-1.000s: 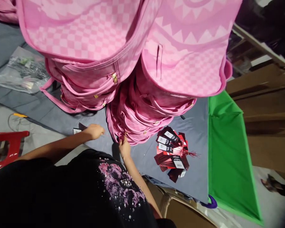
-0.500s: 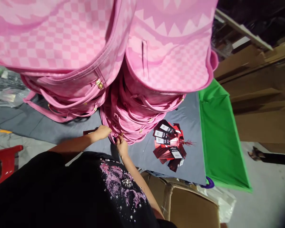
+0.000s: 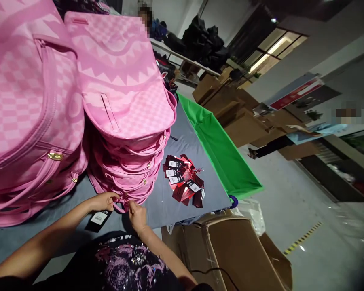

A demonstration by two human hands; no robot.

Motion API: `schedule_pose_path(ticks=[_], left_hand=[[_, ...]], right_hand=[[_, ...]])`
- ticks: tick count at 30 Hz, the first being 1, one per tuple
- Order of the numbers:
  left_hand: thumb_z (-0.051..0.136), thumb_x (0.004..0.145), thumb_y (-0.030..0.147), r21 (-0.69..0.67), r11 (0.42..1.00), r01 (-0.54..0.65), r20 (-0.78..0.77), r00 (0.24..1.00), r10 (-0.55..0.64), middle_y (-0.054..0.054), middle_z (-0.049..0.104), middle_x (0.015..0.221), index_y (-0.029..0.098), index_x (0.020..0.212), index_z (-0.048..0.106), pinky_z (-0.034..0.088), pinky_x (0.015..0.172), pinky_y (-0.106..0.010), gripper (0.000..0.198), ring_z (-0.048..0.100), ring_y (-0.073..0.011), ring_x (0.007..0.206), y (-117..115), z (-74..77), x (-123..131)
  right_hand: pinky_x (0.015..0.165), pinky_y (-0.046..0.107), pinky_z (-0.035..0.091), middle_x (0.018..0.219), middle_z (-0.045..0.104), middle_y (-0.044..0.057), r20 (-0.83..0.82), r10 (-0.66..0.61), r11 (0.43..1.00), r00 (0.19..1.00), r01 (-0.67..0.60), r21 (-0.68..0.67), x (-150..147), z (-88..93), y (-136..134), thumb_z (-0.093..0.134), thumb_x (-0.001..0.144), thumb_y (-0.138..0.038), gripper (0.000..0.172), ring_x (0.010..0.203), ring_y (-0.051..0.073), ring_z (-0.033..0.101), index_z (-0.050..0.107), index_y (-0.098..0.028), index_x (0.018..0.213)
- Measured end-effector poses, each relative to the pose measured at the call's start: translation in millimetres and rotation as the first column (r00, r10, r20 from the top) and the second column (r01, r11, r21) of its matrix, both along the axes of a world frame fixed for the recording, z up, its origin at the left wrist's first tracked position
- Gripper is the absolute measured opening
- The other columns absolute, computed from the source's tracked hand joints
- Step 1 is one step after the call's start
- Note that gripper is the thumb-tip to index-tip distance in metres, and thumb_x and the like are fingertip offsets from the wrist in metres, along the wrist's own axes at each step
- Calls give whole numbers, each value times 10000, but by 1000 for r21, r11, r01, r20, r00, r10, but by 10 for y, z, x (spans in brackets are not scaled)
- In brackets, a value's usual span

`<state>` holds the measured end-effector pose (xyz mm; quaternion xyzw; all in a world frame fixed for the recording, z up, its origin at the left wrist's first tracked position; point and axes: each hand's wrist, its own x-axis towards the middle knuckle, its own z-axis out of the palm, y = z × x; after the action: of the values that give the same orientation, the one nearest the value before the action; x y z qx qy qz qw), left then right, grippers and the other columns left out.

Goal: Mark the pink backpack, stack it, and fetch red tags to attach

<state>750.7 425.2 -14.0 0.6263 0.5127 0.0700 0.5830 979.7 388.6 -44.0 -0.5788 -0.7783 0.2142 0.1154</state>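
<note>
Both of my hands are at the bottom of a stack of pink backpacks (image 3: 124, 109). My left hand (image 3: 104, 201) is closed in a pinch at the left side of a pink strap loop (image 3: 119, 209) on a low backpack. On the other side of that loop, my right hand (image 3: 137, 215) has its fingers pressed together on the strap. A black hang tag (image 3: 98, 220) with a white label shows just below my left hand; whether its string is in my fingers is too small to tell. Fanned out to the right lies a bunch of red and black hang tags (image 3: 186, 182).
Another stack of pink backpacks (image 3: 21, 121) stands close on the left. The grey table (image 3: 166, 210) ends at a green cloth bin (image 3: 230, 157). A cardboard box (image 3: 239, 250) sits below the front edge. A person (image 3: 303, 135) stands farther off among cartons.
My view has tilted up and turned right, bringing the room and a person into sight. Both hands stay at the same low strap. The black tag by my left hand now shows its white label.
</note>
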Motion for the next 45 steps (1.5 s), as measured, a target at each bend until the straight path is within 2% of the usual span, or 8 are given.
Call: schedule_pose_path(ticks=[6,11,17,23,29,36,42,45], left_hand=[[642,583,158,-69,966,-249,321,911,258,-31,665,967,177,1082,576,474,866,-283,505,620,-210,980,-340,-288,-126],[606,723,358,6,814,-581,279,783,556,-59,690,849,174,865,610,512,838,-342,232,662,-230,861,-474,-522,-17],[529,665,198,12,937,-350,256,907,335,-88,739,1093,150,1099,700,482,983,-351,469,672,-237,1029,-553,-519,163],[600,688,224,77,962,-262,236,942,238,-86,720,1170,163,1118,697,454,1013,-349,445,650,-246,1092,-536,-469,173],[558,832,363,285,832,-477,195,878,436,-73,734,1037,200,1080,666,503,910,-347,316,671,-238,993,-533,-448,101],[497,901,240,477,805,-352,227,935,275,-69,714,977,217,934,744,541,821,-251,250,673,-171,900,-518,-563,127],[563,840,146,827,526,-199,91,970,224,-70,690,1210,333,974,767,522,955,-388,307,614,-253,1122,-439,-731,162],[549,838,179,668,715,-205,99,977,188,-63,725,1022,337,932,751,531,852,-339,273,652,-234,957,-360,-831,260]], right_hand=[[740,247,497,1004,753,105,-160,156,979,975,-130,159,-107,51,53,420,986,-179,267,848,183,709,659,-160,1102],[776,243,509,1037,739,86,-372,87,996,924,-87,17,-257,102,126,408,1007,-238,213,838,159,703,607,-182,1062],[690,229,446,842,702,45,-359,94,994,929,-106,-16,-330,82,230,430,992,-243,185,722,153,637,605,-186,968],[717,233,439,870,700,63,-342,175,984,923,-172,38,-304,0,233,474,970,-180,184,780,162,631,657,-172,961],[704,241,447,885,683,69,-273,224,974,936,-221,42,-254,-44,202,469,901,-45,313,794,175,617,700,-166,1075],[736,276,489,956,686,103,-290,205,976,935,-216,-6,-206,-182,94,446,832,-16,476,860,209,643,703,-192,1192],[681,279,493,860,716,60,-456,59,993,888,-100,-66,-174,-403,110,418,885,-180,303,752,206,675,663,-231,1057],[650,295,504,713,666,17,-507,-57,985,860,-35,-171,-130,-414,155,456,840,-245,161,673,218,662,608,-267,796]])
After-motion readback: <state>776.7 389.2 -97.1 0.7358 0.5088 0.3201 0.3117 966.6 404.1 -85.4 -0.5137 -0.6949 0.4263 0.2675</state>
